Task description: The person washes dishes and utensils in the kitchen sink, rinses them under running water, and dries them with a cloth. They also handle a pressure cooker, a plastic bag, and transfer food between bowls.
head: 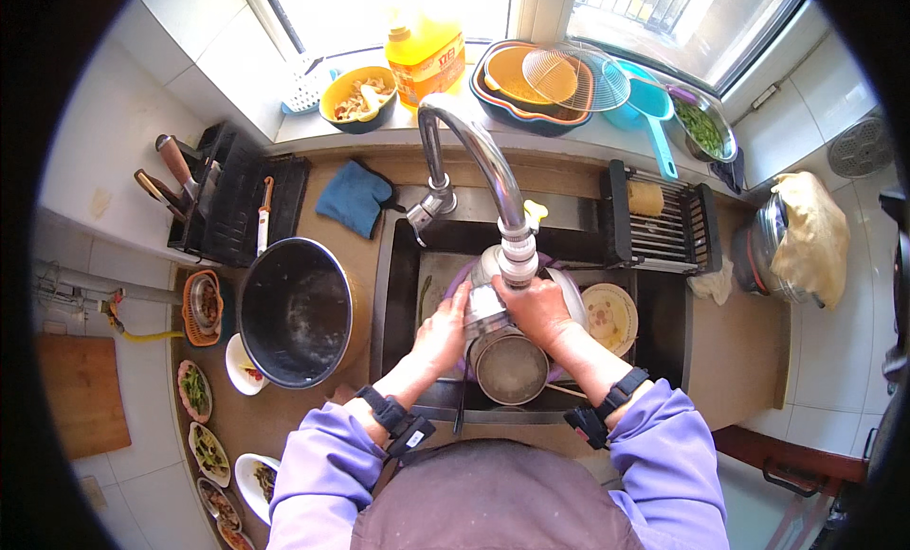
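Note:
Beneath the nozzle of the chrome faucet (pixel 490 152), my left hand (pixel 444 337) grips the left side of a shiny metal container (pixel 485 310). My right hand (pixel 537 312) is at its right side, close against the white nozzle; its fingertips are partly hidden. Just below the container, a round metal pot or bowl (pixel 512 369) sits in the sink (pixel 398 301). White dishes and a purple basin lie partly hidden under my hands. A plate with a cartoon pattern (pixel 609 319) rests in the sink to the right.
A large dark-lined pot (pixel 295 312) stands left of the sink, near a black knife rack (pixel 227 195) and several food dishes. A blue mitt (pixel 355 198) lies behind. A drying rack (pixel 657 219) spans the sink's right side. Bowls, a strainer (pixel 576 77) and a yellow bottle (pixel 426 60) line the sill.

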The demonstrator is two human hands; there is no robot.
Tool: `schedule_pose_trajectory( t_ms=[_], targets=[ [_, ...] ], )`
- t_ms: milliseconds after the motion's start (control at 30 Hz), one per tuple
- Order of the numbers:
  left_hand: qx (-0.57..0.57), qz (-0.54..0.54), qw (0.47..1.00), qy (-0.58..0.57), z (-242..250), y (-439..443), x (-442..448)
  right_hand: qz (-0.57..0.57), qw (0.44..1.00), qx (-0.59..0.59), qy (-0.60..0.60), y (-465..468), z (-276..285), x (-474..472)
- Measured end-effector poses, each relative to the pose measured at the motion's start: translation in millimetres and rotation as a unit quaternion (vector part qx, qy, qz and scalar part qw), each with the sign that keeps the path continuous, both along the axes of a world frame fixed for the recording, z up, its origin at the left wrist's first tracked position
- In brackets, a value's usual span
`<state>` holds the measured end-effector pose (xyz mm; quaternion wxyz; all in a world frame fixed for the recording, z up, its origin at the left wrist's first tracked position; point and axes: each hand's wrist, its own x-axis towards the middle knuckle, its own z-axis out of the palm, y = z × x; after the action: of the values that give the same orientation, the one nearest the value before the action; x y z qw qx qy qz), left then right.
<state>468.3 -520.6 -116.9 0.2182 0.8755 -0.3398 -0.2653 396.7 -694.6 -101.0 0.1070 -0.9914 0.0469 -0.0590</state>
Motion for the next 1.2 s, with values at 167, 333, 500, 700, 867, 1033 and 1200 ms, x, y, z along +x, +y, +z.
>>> schedule_pose_trajectory(
  t_ms=[167,333,500,700,867,1033,1200],
  targets=[
    [-0.224,0.084,0.964,0.116,-12,21,3,-0.107,0.974,0.201,-0.012,-26,-37,1],
    [-0.204,0.305,0.785,0.498,-20,11,-13,-0.254,0.8,0.529,0.123,-14,-63,-34],
    [-0.186,0.323,0.716,0.59,-27,-5,-21,-0.307,0.544,0.759,0.185,-3,-32,-70],
    [-0.173,0.327,0.672,0.642,-41,-31,-35,-0.273,0.702,0.653,0.077,-13,0,-89],
    [-0.172,0.267,0.788,0.528,-29,-19,-11,-0.387,0.606,0.684,0.127,-14,-9,-73],
    [-0.25,0.242,0.821,0.452,5,19,-14,-0.347,0.44,0.801,0.212,24,-51,-71],
    [-0.212,0.306,0.777,0.507,-11,28,-1,-0.391,0.439,0.774,0.235,-4,-23,-94]
  ],
)
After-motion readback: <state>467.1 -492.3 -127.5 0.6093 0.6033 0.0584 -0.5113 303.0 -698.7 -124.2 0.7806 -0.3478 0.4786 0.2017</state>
